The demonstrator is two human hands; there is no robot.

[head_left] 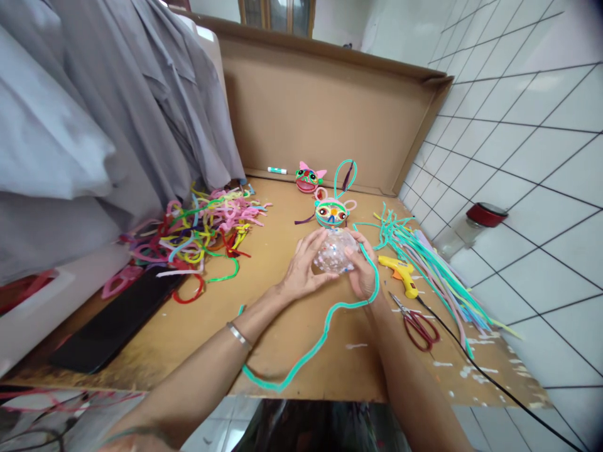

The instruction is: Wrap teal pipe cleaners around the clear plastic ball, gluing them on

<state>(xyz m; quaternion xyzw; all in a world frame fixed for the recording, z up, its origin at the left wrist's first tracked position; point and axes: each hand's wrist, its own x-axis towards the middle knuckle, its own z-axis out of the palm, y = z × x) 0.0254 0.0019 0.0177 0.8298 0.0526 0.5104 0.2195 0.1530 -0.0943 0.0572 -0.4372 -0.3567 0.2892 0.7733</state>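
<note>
A clear round ball point(333, 252) with small coloured specks sits between my two hands above the table. My left hand point(301, 265) curves around its left side, thumb along the bottom. On the right, my right hand point(363, 270) grips the ball with the thumb on its front. A long turquoise pipe cleaner point(307, 359) drapes over the right hand and wrist and winds down to the table's front edge, crossing near my left forearm. Just behind the ball stands a decorated animal-face ball point(332, 213) with pink ears and a turquoise loop.
Another face ornament point(308, 179) and a marker point(277, 170) lie near the cardboard wall point(320, 107). Tangled pipe cleaners point(207, 229) and a black slab point(122, 320) lie left. Rightward are a yellow glue gun point(400, 274), its cord, scissors point(417, 323) and straight pipe cleaners point(438, 276).
</note>
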